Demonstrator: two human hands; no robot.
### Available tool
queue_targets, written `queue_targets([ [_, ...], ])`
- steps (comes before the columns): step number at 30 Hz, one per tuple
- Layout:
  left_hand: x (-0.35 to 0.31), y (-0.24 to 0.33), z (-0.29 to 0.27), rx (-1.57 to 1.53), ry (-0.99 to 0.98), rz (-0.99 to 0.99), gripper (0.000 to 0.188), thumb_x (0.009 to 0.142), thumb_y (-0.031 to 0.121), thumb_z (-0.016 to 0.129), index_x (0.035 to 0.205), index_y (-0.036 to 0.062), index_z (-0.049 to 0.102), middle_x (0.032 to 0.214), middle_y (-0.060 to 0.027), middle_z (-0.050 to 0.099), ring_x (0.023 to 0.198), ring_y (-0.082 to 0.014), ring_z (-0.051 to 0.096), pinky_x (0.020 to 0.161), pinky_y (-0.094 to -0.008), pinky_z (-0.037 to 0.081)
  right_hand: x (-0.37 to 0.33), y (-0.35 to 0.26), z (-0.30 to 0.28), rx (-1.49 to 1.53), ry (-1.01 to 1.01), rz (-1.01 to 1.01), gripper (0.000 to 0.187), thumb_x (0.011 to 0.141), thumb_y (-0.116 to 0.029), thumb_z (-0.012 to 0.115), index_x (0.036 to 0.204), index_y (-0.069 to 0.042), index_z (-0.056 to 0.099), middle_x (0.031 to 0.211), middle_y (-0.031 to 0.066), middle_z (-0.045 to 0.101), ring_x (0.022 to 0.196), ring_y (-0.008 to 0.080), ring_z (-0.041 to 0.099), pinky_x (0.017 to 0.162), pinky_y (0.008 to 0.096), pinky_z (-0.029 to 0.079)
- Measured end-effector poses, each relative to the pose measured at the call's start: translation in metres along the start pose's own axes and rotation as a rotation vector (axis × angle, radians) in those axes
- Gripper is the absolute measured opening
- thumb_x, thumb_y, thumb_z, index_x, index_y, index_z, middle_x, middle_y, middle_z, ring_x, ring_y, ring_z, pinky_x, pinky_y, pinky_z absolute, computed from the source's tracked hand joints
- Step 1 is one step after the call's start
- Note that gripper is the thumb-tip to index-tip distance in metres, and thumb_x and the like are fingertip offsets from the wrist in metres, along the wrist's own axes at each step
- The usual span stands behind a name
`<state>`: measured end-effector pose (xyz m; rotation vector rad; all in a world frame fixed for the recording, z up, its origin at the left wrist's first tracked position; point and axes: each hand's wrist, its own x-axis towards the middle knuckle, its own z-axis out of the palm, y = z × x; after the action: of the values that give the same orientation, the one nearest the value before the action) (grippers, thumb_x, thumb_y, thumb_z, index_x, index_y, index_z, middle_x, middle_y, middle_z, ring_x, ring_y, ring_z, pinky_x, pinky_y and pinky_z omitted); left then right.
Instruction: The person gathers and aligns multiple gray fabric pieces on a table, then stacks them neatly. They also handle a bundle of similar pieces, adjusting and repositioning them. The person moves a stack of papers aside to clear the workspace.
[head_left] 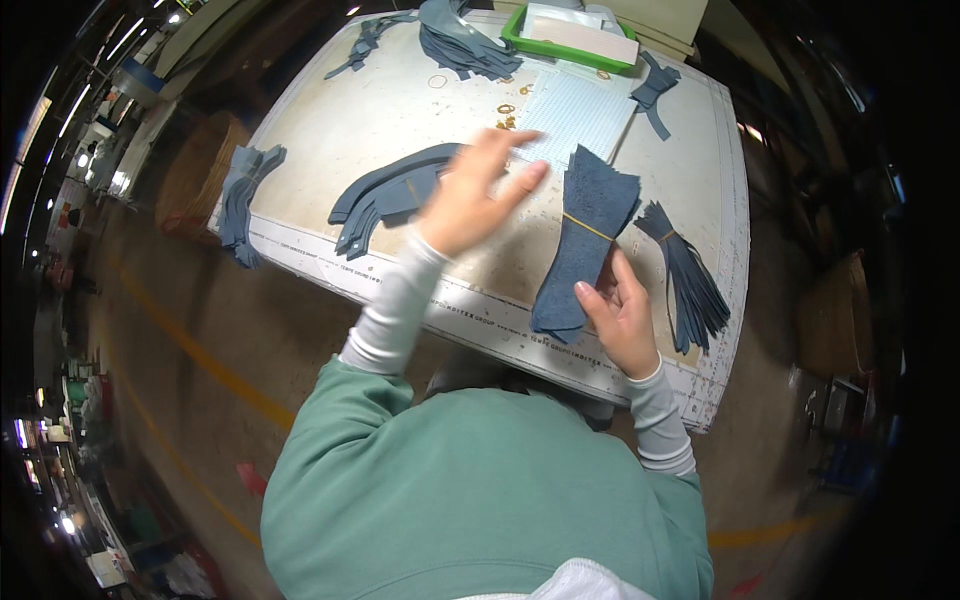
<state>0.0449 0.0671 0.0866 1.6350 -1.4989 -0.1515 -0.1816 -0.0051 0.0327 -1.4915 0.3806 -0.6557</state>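
Note:
My right hand [626,318] grips the lower right edge of a bundle of blue suede-like pieces [590,220], its thumb on the front. A thin yellow rubber band [588,226] goes round the middle of that bundle. My left hand [478,195], a little blurred by motion, is up over the table with fingers and thumb apart and nothing in them. Beneath and beside it lie curved blue pieces [385,195], partly hidden by the hand. Several loose yellow rubber bands [506,115] are just beyond its fingertips, next to a printed paper sheet [580,112].
Another banded bundle of blue strips [690,280] rests at the table's right. More blue pieces lie at the left edge [245,200], the far side [460,40] and far right [655,90]. A green tray [570,50] holding papers stands at the back of the white table [300,130].

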Motion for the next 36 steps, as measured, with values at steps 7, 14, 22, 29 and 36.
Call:
queue_targets([
  [7,-0.044,-0.090,-0.054,0.816,-0.274,-0.580,0.067,0.079,0.062,0.067,0.103,-0.0006,0.067,0.094,-0.0196,0.069,0.087,-0.0339,0.067,0.077,-0.0396,0.053,-0.025,0.023,-0.028,-0.610,-0.036,-0.003,0.046,0.086,-0.015,0.071,0.125,0.007,0.059,0.096,0.0101,0.055,0.071,0.0150,0.054,0.060,0.0262,0.049],
  [14,-0.078,-0.069,-0.019,0.236,-0.148,-0.569,0.052,0.072,0.042,0.083,0.085,0.0041,0.049,0.066,-0.0044,0.052,0.060,-0.0130,0.047,0.055,-0.0293,0.041,-0.020,0.007,-0.013,-0.570,0.071,-0.114,0.041,0.089,-0.016,0.069,0.125,0.002,0.060,0.101,0.0098,0.059,0.080,0.0155,0.060,0.062,0.0254,0.049],
  [22,-0.058,0.015,0.059,-0.483,-0.139,-0.451,0.034,0.094,0.029,0.066,0.106,0.0006,0.054,0.089,-0.0110,0.063,0.078,-0.0144,0.065,0.059,-0.0258,0.050,-0.004,0.017,0.013,-0.040,0.166,-0.154,0.054,0.092,-0.017,0.067,0.135,0.008,0.045,0.093,0.0087,0.067,0.076,0.0103,0.064,0.066,0.0238,0.053],
  [29,0.013,-0.112,-0.015,0.851,-0.087,-0.065,0.057,0.074,0.028,0.079,0.122,0.0049,0.059,0.118,-0.0165,0.061,0.107,-0.0336,0.061,0.091,-0.0403,0.050,-0.008,0.028,-0.001,-0.094,0.220,0.198,0.051,0.092,-0.020,0.068,0.129,0.009,0.051,0.092,0.0115,0.066,0.073,0.0105,0.063,0.063,0.0265,0.052],
  [36,0.015,-0.132,-0.043,0.333,-0.045,-0.178,0.038,0.073,0.017,0.081,0.106,0.0049,0.067,0.090,-0.0099,0.072,0.087,-0.0215,0.070,0.080,-0.0309,0.053,-0.005,0.011,-0.011,-0.741,0.272,-0.147,0.046,0.088,-0.026,0.069,0.124,0.001,0.061,0.087,0.0113,0.051,0.073,0.0266,0.057,0.066,0.0360,0.049],
])
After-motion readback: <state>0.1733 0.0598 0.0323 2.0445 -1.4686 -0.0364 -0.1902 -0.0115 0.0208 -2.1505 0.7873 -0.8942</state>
